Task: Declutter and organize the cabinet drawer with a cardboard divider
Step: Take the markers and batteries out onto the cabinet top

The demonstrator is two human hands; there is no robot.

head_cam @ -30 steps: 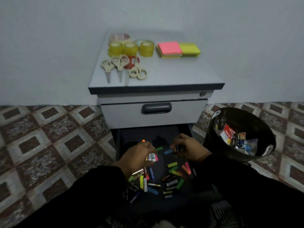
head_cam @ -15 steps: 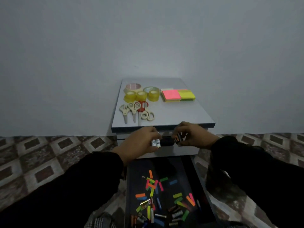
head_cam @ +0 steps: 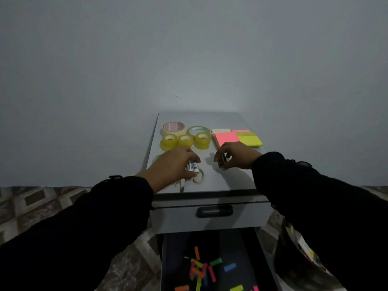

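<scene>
Open drawer (head_cam: 247, 248): lowest and nearest, pulled out from the cabinet; dark floor strewn with about a dozen small coloured slips (head_cam: 201, 269) in orange, green, pink, blue and yellow.
Closed drawer (head_cam: 178, 219): one above it, with one dark handle (head_cam: 214, 211).
Left hand (head_cam: 172, 166): over the cabinet top (head_cam: 228, 177), fingers curled round two white batteries (head_cam: 192, 165); lettering beginning "Hey" reads on one, the rest hidden.
Scissors (head_cam: 198, 178): cream handles and blade tips show under the left hand; count unclear.
Right hand (head_cam: 237, 155): well apart from the left, fingertips pinching dark batteries (head_cam: 221, 161) just above the top; number and label too dim to read.
Tape rolls (head_cam: 184, 139): five, three small yellow in front, two wider behind; printing unreadable.
Sticky notes (head_cam: 225, 137): pink and yellow-green pads side by side, further pads behind.
</scene>
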